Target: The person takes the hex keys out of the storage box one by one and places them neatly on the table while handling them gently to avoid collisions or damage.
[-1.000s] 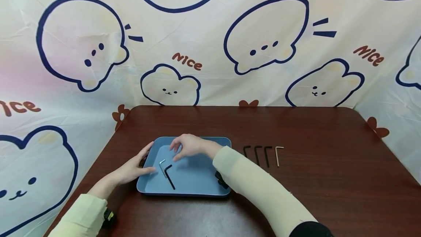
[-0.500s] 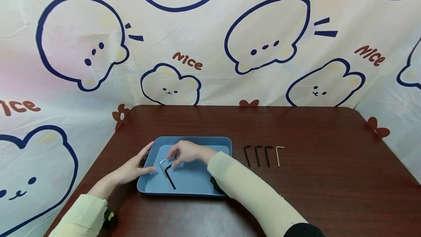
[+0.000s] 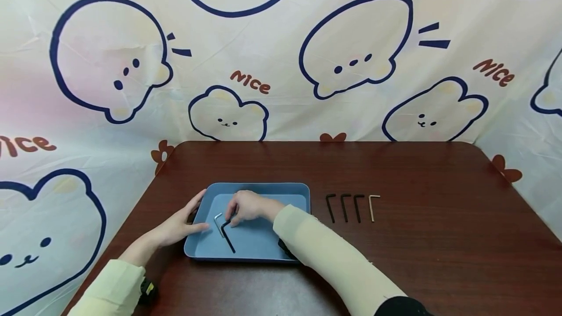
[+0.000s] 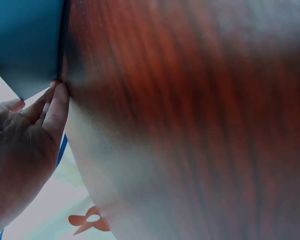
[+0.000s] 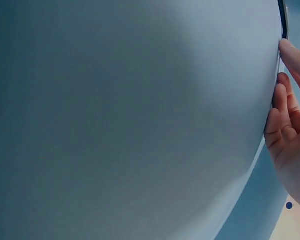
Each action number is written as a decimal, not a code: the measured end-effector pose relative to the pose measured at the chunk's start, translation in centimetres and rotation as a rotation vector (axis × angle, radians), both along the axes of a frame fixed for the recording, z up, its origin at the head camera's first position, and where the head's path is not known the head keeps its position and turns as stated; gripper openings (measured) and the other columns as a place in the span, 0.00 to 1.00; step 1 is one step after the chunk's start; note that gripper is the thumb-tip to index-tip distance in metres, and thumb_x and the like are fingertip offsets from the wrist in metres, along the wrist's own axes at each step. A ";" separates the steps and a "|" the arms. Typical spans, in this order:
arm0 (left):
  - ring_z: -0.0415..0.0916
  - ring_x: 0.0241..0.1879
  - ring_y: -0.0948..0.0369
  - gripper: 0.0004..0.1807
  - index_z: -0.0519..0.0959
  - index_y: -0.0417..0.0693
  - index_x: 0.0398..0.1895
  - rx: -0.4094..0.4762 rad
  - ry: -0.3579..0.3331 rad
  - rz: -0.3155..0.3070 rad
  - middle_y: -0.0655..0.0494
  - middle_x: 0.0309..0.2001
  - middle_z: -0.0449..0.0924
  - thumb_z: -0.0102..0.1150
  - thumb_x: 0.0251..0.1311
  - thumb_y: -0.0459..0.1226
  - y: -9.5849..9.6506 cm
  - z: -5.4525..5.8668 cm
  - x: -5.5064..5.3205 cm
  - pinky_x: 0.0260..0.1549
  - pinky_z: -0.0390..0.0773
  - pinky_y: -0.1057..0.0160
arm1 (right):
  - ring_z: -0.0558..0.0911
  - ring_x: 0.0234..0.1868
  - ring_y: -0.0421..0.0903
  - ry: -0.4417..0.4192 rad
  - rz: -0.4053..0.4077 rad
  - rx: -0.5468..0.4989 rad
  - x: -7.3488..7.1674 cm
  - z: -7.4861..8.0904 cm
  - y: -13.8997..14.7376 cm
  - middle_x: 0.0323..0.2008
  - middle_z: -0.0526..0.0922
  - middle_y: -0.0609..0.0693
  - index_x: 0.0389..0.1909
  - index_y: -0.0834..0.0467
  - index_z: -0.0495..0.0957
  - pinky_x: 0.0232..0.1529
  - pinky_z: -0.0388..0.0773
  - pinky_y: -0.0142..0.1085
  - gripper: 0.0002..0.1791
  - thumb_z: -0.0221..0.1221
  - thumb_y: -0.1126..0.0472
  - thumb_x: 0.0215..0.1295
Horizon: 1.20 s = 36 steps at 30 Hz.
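Observation:
My left hand (image 3: 175,228) steadies the blue tray (image 3: 263,247) at its left side, thumb over the rim and fingers along the outer wall. In the left wrist view, fingertips (image 4: 63,91) meet the tray's edge. Inside the tray lie a black hex key (image 3: 229,241) and a smaller silver hex key (image 3: 217,225), side by side. My right hand (image 3: 249,206) reaches into the tray and pinches the short arm of the black hex key, whose end the fingers cover. The right wrist view has part of a black key (image 5: 284,22) close by the thumb.
Right of the tray, three black hex keys (image 3: 344,208) and a pale metal hex key (image 3: 371,208) lie in a row on the dark wooden table (image 3: 417,247). A patterned cloth (image 3: 281,52) hangs behind the table.
My right hand has come down and towards me inside the tray, and its fingers have closed at the black hex key's short arm. The left hand stays on the tray.

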<state>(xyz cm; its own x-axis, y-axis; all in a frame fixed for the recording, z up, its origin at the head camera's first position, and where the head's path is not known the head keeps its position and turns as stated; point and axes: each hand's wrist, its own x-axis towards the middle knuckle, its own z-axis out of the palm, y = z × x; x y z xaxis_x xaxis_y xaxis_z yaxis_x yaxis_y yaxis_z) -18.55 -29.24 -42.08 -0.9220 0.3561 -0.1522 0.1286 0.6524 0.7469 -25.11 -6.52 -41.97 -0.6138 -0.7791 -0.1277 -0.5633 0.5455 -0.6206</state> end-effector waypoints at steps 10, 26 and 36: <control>0.47 0.69 0.32 0.52 0.38 0.45 0.77 0.002 0.000 -0.002 0.29 0.72 0.44 0.64 0.62 0.42 0.0 0.0 0.0 0.60 0.56 0.33 | 0.74 0.32 0.32 0.004 -0.046 -0.001 -0.1 -0.5 -0.2 0.30 0.79 0.37 0.28 0.54 0.88 0.32 0.72 0.24 0.03 0.69 0.60 0.58; 0.48 0.68 0.33 0.52 0.38 0.45 0.77 0.006 0.001 0.004 0.29 0.72 0.46 0.65 0.61 0.42 0.1 -0.1 0.0 0.60 0.56 0.32 | 0.77 0.30 0.34 -0.048 -0.072 -0.076 -0.6 -0.7 0.6 0.26 0.81 0.38 0.26 0.53 0.86 0.31 0.73 0.25 0.06 0.67 0.64 0.61; 0.49 0.68 0.33 0.53 0.38 0.46 0.77 0.019 -0.002 -0.004 0.29 0.71 0.47 0.65 0.61 0.42 -0.1 -0.1 -0.2 0.60 0.56 0.32 | 0.77 0.29 0.34 -0.061 -0.081 -0.123 -0.7 -0.3 0.9 0.25 0.81 0.39 0.25 0.54 0.83 0.31 0.74 0.25 0.06 0.66 0.66 0.61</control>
